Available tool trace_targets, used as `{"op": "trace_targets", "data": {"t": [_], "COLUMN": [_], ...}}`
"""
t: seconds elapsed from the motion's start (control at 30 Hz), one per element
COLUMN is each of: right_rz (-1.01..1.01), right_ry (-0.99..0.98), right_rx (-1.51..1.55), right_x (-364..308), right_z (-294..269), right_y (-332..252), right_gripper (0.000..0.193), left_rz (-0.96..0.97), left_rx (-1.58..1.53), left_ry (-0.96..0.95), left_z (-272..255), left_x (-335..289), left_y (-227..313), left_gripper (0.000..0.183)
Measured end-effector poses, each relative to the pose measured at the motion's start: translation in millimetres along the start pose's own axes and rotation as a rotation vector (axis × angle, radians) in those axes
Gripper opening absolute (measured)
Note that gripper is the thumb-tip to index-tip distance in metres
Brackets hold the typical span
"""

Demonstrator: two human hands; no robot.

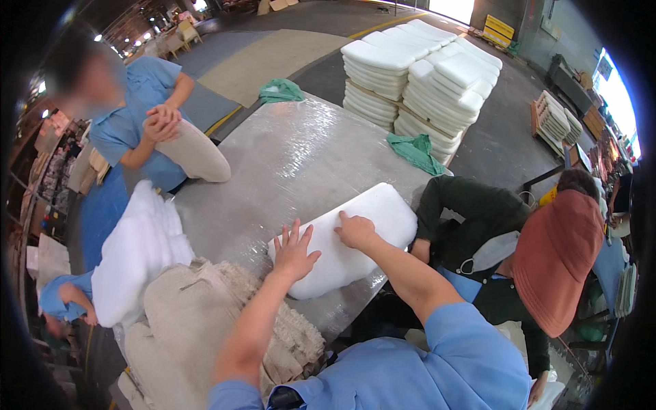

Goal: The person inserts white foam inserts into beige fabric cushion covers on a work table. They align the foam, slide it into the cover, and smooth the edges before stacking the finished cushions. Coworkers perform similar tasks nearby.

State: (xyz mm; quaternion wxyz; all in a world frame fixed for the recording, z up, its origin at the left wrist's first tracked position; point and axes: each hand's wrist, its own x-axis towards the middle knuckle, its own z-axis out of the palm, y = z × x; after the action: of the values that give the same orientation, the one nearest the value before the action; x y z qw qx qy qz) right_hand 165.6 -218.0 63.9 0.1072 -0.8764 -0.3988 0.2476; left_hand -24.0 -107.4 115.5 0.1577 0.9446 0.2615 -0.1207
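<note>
A white foam cushion pad [383, 212] with rounded corners lies on the film-covered table [273, 157] in front of me. My left hand [295, 254] rests on the pad's left end, open, its fingers spread. Farther right, my right hand [357, 231] touches the pad's top. Its index finger and thumb stand apart while the other fingers curl under, partly hidden; I see nothing held in it. A co-worker in a dark green jacket and reddish hat [560, 260] leans in at the pad's right end, one hand [420, 250] beside it.
Beige fabric covers [198, 307] are heaped at the near left, beside white fluffy padding [137, 253]. At the far left a person in blue grips a beige covered cushion [198, 154]. Green cloths [417, 152] lie at the table's edges. Behind stand tall stacks of white pads [437, 75].
</note>
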Motion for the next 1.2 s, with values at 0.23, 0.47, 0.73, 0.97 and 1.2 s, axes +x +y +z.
{"op": "trace_targets", "data": {"t": [0.23, 0.47, 0.73, 0.97, 1.2], "right_rz": [0.025, 0.021, -0.105, 0.150, -0.059], "right_ry": [0.066, 0.073, 0.376, 0.588, 0.560], "right_rx": [-0.031, -0.018, 0.327, 0.794, 0.079], "right_x": [0.3, -6.3, -50.0, -162.0, -89.2], "right_z": [8.2, 24.7, 45.6, 127.2, 53.6], "right_y": [1.5, -31.3, -33.0, 3.4, -10.8], "right_gripper": [0.067, 0.070, 0.053, 0.029, 0.059], "left_rz": [0.252, -0.106, -0.372, -0.360, -0.295], "left_rx": [-0.273, -0.302, -0.274, -0.373, -0.349], "left_ry": [0.021, 0.203, 0.298, 0.464, 0.387], "left_z": [-183.5, -183.3, 1.7, 32.6, 18.9], "left_x": [-166.4, -373.2, -434.5, -448.9, -432.0], "left_y": [-13.2, -28.6, -18.2, -6.9, -2.4], "left_gripper": [0.065, 0.071, 0.065, 0.061, 0.053]}}
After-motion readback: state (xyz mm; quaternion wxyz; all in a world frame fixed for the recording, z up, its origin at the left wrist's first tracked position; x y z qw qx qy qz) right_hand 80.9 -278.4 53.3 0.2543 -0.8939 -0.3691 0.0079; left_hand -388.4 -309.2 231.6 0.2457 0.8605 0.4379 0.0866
